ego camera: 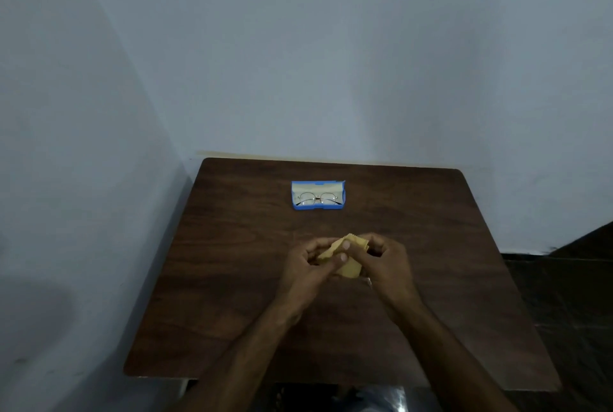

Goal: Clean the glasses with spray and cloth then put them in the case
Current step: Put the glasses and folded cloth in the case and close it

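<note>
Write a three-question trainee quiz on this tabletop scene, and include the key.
1. True or false: the round, thin metal-framed glasses lie inside the open blue rectangular case.
2. Pick one. The yellow cleaning cloth is: A) spread flat on the dark wooden table; B) held by both the left hand and the right hand; C) tucked inside the case.
3. Fill the gap: compared with the cloth, the case sits ___ from the person.

Key: 1 true; 2 B; 3 farther.
</note>
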A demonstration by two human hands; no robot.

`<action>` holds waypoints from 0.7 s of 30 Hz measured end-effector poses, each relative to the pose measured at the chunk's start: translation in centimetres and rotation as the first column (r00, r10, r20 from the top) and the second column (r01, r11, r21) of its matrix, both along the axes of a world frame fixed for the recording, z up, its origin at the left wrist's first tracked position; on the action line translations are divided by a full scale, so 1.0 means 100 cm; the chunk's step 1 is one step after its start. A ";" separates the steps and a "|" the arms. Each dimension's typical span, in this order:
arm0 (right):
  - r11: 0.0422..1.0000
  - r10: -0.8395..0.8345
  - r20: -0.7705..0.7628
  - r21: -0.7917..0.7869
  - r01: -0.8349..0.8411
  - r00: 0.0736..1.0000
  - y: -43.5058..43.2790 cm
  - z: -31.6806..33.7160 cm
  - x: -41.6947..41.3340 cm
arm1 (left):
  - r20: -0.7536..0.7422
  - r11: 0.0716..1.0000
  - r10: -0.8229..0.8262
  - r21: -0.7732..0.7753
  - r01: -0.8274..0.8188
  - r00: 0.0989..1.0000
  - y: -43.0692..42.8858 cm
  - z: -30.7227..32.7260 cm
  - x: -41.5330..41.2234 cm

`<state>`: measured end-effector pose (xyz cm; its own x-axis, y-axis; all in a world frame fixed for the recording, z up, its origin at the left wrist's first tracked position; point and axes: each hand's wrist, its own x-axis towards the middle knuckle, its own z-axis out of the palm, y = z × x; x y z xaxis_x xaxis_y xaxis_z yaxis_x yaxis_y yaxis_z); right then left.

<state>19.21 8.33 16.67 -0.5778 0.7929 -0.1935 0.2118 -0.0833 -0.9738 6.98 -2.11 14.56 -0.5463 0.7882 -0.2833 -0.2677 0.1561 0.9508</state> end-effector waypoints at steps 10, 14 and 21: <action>0.927 -0.090 -0.008 -0.366 0.081 0.996 0.009 -0.002 0.002 | 0.265 0.985 0.162 -0.098 -0.141 0.950 0.011 -0.004 0.000; 0.967 -0.080 0.017 -0.242 0.081 0.997 0.005 -0.009 0.005 | -0.117 0.979 0.124 -0.147 -0.140 0.985 0.009 -0.005 0.002; 0.870 -0.221 0.192 0.483 0.104 0.956 -0.002 -0.012 -0.013 | -0.336 0.954 0.218 -0.126 -0.273 0.916 0.015 -0.006 0.009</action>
